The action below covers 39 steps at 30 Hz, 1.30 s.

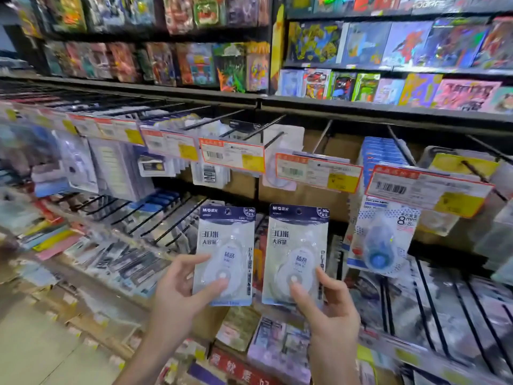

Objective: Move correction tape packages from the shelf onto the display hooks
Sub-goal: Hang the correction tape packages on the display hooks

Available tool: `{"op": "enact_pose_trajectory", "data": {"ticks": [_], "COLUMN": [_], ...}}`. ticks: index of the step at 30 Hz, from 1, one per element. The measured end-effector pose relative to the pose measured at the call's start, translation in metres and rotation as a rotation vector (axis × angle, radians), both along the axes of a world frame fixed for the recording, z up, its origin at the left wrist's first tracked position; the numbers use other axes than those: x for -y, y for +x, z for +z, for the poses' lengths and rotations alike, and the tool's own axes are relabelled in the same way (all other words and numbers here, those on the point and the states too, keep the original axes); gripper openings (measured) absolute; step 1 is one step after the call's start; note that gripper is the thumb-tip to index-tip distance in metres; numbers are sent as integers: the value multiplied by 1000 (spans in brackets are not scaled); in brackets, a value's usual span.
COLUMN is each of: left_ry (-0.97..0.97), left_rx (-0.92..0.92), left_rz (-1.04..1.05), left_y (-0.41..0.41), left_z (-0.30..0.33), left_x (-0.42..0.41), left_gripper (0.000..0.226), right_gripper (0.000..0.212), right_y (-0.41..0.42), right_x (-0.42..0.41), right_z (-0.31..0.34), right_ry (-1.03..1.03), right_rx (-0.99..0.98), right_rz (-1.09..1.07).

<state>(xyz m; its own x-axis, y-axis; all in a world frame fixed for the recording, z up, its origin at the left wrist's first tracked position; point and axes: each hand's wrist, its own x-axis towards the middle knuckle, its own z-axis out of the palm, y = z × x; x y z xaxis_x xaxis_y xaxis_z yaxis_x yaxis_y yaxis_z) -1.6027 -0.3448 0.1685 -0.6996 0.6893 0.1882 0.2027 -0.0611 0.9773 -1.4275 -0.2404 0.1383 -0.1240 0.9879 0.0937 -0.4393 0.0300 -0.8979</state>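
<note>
I hold two matching correction tape packages upright in front of the hook wall, each with a dark blue header and a clear blister. My left hand (177, 293) grips the left package (224, 245) by its lower left edge, thumb on the front. My right hand (330, 309) grips the right package (297, 245) at its bottom, thumb on the blister. Above them, black display hooks (270, 126) stick out of the wall, carrying orange-edged price tags (319, 173). The hook above the packages holds one white-backed package (286, 140) far back.
A blue dotted 8 mm tape package (383, 237) hangs to the right. More stationery packs (116, 168) hang on hooks to the left. Lower rows of black hooks (433, 301) slope out on both sides. Colourful books (388, 45) fill the upper shelves. Goods lie on the shelf (277, 348) below.
</note>
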Motion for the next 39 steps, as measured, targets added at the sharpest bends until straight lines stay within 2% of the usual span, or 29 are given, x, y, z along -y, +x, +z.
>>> {"op": "enact_pose_trajectory", "data": {"ticks": [8, 11, 17, 20, 24, 27, 32, 36, 39], "left_ry": [14, 21, 63, 81, 71, 71, 90, 82, 91], "left_rx": [-47, -31, -40, -54, -96, -101, -87, -78, -76], "left_rz": [-170, -206, -278, -304, -350, -355, -385, -404, -413], "left_y": [-26, -37, -57, -62, -61, -62, -62, -63, -62], "left_z": [0, 3, 1, 3, 8, 11, 13, 9, 7], "left_x": [-33, -38, -41, -42, -46, -47, -47, -50, -51], "left_gripper": [45, 47, 40, 39, 41, 46, 42, 39, 39], "right_gripper": [35, 30, 43, 36, 38, 39, 40, 37, 42], "right_y": [-14, -21, -33, -34, -32, -35, -35, -38, -37], "right_x": [7, 10, 19, 22, 26, 30, 28, 23, 21], "right_z": [20, 27, 32, 31, 30, 39, 55, 65, 71], "right_ry": [-9, 2, 13, 17, 23, 31, 79, 83, 97], "right_rx": [108, 109, 96, 68, 63, 62, 26, 14, 39], "right_rz": [-137, -193, -329, -373, -413, -411, -325, -324, -319]}}
